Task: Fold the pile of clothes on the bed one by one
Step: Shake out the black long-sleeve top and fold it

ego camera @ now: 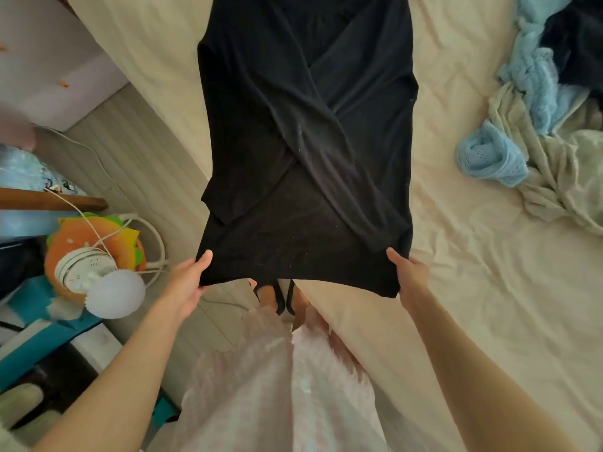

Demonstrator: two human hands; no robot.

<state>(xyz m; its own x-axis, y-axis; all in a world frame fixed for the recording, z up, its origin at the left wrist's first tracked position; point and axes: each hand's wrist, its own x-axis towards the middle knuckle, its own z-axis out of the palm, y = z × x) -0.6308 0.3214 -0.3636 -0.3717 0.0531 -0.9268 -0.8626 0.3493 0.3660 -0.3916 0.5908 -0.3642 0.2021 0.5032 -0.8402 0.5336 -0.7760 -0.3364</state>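
The black garment (306,141) lay on the bed (473,223), top cut off; left hand (187,282) and right hand (409,275) pinched its near corners, fingers hidden beneath.

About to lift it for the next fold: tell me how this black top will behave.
Probably floppy: the black top drapes in soft creases. Likely light: the left hand and right hand each pinch only a corner. The crossed sleeves may slide.

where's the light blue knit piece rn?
In the head view, the light blue knit garment lies at the right on the cream bed sheet, in the unfolded pile beside a pale grey-green garment, well right of the black top.
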